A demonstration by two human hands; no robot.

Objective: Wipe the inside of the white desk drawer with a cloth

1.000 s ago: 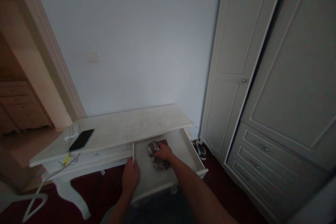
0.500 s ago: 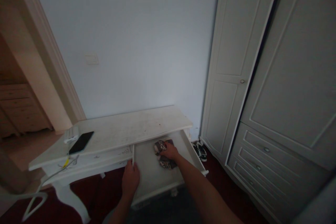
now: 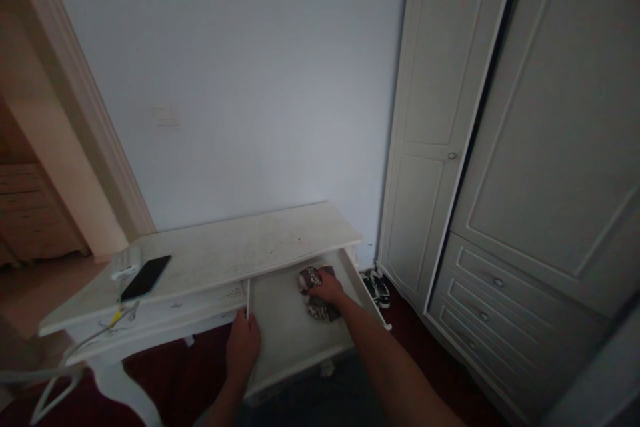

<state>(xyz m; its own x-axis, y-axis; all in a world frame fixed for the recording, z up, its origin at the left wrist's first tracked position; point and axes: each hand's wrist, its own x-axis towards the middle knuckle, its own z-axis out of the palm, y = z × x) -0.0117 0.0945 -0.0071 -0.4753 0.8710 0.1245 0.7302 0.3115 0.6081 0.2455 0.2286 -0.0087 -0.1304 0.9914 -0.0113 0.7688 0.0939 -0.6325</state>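
A white drawer [image 3: 280,330] stands pulled out from the right part of a white desk [image 3: 250,233]. My left hand [image 3: 243,337] is closed on the drawer's left side wall, thumb near its top edge. Inside the drawer, toward its back right, lies a bunched brown cloth [image 3: 320,310] with a pale pattern. My right hand [image 3: 327,288] grips this cloth from above, and its fingers partly cover it. Whether the cloth is a garment or something else I cannot tell.
A black phone [image 3: 146,278] and a white power strip [image 3: 125,263] lie at the desk's left end, with a cable [image 3: 95,333] hanging in front. Dark sneakers [image 3: 376,288] sit on the red floor beside a tall white wardrobe [image 3: 420,213].
The view has shifted slightly. My right hand and the cloth have moved a little to the right within the drawer. My left hand keeps its hold on the drawer wall.
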